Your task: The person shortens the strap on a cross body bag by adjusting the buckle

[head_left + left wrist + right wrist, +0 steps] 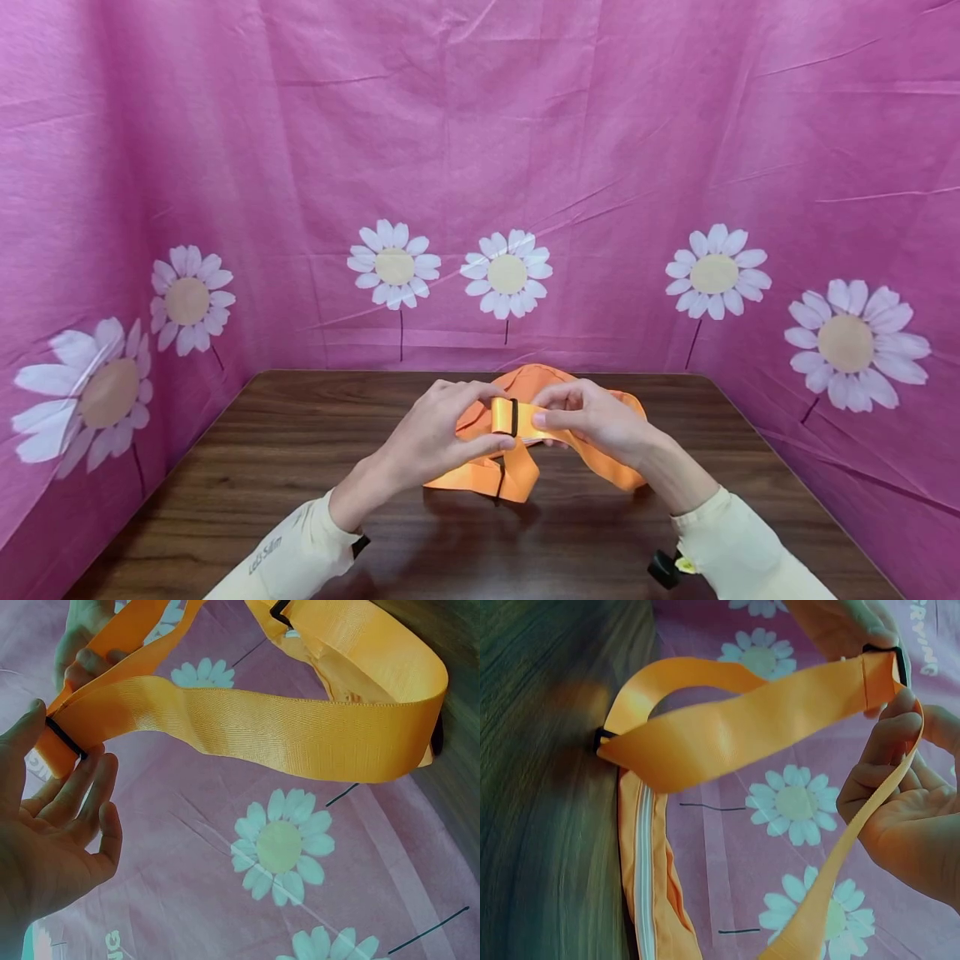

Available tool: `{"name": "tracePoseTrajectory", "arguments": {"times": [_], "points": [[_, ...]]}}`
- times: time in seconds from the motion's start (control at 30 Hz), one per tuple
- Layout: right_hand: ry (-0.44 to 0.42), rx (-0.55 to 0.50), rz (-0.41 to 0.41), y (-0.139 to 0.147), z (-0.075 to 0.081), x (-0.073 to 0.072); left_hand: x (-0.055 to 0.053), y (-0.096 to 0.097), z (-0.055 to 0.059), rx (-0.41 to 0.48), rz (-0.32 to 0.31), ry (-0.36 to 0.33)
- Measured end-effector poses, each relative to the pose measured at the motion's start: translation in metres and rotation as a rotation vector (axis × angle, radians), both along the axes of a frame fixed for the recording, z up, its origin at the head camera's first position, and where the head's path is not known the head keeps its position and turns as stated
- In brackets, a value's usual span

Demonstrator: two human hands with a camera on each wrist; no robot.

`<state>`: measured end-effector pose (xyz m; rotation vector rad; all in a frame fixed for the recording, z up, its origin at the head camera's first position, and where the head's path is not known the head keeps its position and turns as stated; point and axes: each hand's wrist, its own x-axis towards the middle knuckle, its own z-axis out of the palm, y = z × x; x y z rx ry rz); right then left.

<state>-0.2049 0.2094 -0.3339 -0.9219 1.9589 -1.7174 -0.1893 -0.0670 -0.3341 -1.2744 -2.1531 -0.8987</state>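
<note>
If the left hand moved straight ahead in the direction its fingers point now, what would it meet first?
Probably the right hand. The left hand points its fingers toward it across the black slider on the orange strap that both pinch. The gap looks small, but depth is unclear.

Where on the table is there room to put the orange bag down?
Bare wood shows on the table left of the left hand, as far as the pink daisy cloth, and on the right between the right hand and the table's edge. The middle is crowded by the orange bag and its strap.
</note>
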Motion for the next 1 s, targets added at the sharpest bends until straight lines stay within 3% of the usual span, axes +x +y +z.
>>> {"name": "tracePoseTrajectory", "arguments": {"times": [0.43,0.63,0.73,1.0], "points": [[-0.032,0.018,-0.01,-0.004,-0.001,0.001,-0.001,0.003,-0.003,-0.025,-0.014,0.033],[-0.007,0.017,0.1,0.005,-0.003,-0.008,0.0,0.0,0.002,-0.021,0.02,0.039],[0.006,0.016,0.133,0.007,-0.005,-0.012,0.0,-0.001,0.003,-0.021,0.023,0.023],[-0.017,-0.008,0.131,0.006,-0.006,-0.01,0.0,0.001,-0.001,-0.009,0.005,-0.037]]}}
